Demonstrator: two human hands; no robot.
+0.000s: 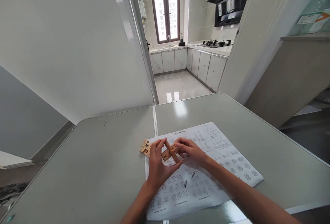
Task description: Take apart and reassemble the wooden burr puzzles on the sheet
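Observation:
Between my hands is a partly joined wooden interlocking puzzle (167, 154), its notched sticks crossing each other, one marked with a number 2. My left hand (157, 164) grips it from the left, thumb low and fingers on top. From the right, my right hand (190, 149) pinches the puzzle's right side with its fingertips. Just beyond my left hand, several loose notched wooden pieces (145, 147) lie at the left edge of the instruction sheet (221, 148). The sheet is printed with rows of small assembly drawings and lies under both hands.
A grey-green table (113, 169) with a seam down its middle carries everything. Its rounded far edge faces a doorway into a kitchen with white cabinets (168, 60) and a gas stove (215, 43). A wall (77, 45) stands at the left.

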